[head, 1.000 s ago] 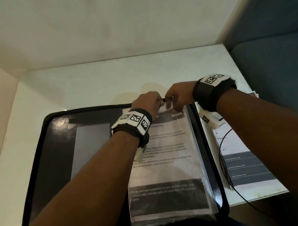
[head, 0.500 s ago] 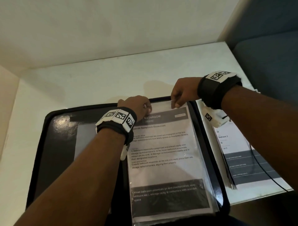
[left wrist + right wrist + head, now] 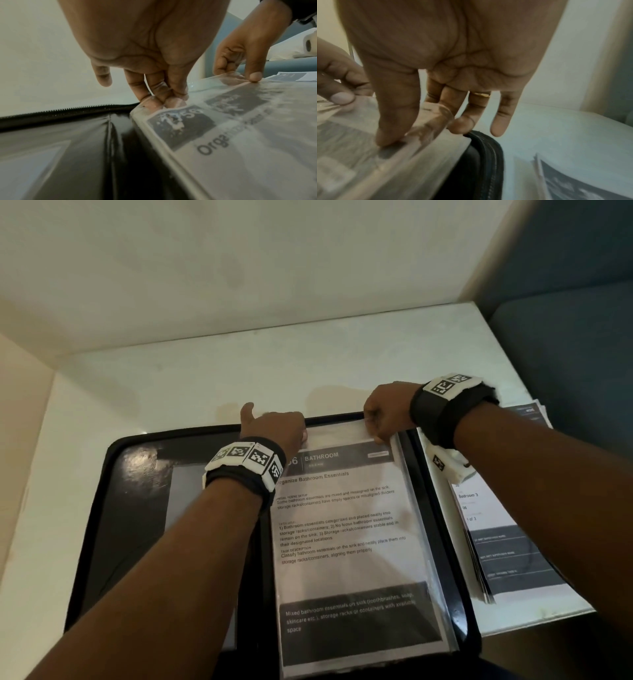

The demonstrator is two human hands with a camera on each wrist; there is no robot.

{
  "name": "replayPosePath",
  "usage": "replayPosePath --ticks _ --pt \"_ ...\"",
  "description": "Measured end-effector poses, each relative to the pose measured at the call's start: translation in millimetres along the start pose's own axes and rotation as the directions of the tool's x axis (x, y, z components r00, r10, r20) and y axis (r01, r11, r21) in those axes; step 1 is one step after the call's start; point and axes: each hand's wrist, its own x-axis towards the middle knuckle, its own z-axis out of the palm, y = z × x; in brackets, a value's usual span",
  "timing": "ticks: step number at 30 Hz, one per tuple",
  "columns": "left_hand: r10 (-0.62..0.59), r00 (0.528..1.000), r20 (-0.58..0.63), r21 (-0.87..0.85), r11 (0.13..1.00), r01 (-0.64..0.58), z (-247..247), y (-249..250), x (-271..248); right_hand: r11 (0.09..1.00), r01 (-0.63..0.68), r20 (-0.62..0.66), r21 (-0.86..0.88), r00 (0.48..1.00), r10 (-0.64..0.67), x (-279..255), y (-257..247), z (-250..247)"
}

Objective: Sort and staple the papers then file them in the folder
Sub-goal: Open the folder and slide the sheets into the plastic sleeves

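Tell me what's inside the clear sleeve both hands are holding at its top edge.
Inside the clear sleeve lies a printed sheet headed "BATHROOM", reaching nearly to the bottom. Whether more pages sit behind it is hidden. The left hand and right hand pinch the sleeve's top corners.

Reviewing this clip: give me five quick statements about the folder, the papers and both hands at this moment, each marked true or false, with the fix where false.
1. The black folder lies open on the white table. True.
2. The sheet in the clear sleeve is headed "KITCHEN". False: it reads "BATHROOM".
3. The left hand pinches the sleeve's top left corner. True.
4. The right hand rests on the paper stack beside the folder. False: it pinches the sleeve's top right corner.
5. The paper stack lies left of the folder. False: it lies to its right.
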Motion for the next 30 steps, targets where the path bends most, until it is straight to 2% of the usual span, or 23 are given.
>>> replayPosePath --ticks 4,7,9,11,15,19,21,25,30 --pt "-0.035 0.998 -0.047 -0.098 0.995 0.03 4 -2 -6 0.998 0.003 0.003 0.062 1.0 -0.003 -8 7 -1" --pt "-0.015 0.997 -0.076 -0.015 1.0 0.014 0 13 -20 0.985 0.047 -0.155 0.163 0.988 -0.021 -19 5 -3" --pt "-0.002 0.988 -0.156 -0.006 1.0 0.001 -7 33 -36 0.957 0.09 -0.266 0.275 0.964 -0.014 -34 0 -17" --pt "0.05 0.982 -0.182 -0.006 0.999 -0.052 -11 61 -62 0.946 0.089 -0.322 0.31 0.947 0.016 -56 -7 -33" --pt "0.132 0.991 -0.034 -0.177 0.975 -0.136 11 122 -142 0.918 0.079 -0.461 0.388 0.88 0.119 -115 -25 -47" --pt "0.303 0.936 0.177 -0.098 0.952 -0.289 58 165 -208 0.841 0.131 -0.534 0.525 0.82 0.205 -186 -46 -28" --pt "0.368 0.911 0.187 -0.038 0.929 -0.367 77 171 -222 0.807 0.155 -0.556 0.569 0.796 0.239 -219 -53 -9" --pt "0.417 0.898 0.137 0.043 0.904 -0.426 82 167 -224 0.746 0.159 -0.559 0.646 0.765 0.32 -265 -56 17" --pt "0.487 0.852 0.191 0.106 0.853 -0.511 78 166 -220 0.745 0.163 -0.592 0.646 0.723 0.355 -289 -51 17"
